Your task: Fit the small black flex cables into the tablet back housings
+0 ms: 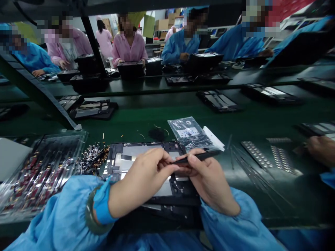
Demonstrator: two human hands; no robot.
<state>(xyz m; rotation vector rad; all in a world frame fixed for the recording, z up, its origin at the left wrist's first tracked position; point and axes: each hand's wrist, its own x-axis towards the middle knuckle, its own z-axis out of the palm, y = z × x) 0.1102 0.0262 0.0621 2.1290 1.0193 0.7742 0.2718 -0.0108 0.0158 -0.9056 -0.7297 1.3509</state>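
Over the near edge of the green desk (136, 120), both hands met above one opened tablet chassis (123, 157). Right hand (209, 181) pinched one black stylus-like tool (199, 157), grip closed on it, shaft lying nearly level. Left hand (141, 183) had fingertips closed at the tool's near tip; whether something tiny sat between them, cannot tell. One clear antistatic bag (190, 132) lay just beyond. One tray of small parts (39, 170) sat left, with loose connectors (92, 157) beside. Two perforated strips (269, 157) lay right. Seven other workers across, roughly counted.
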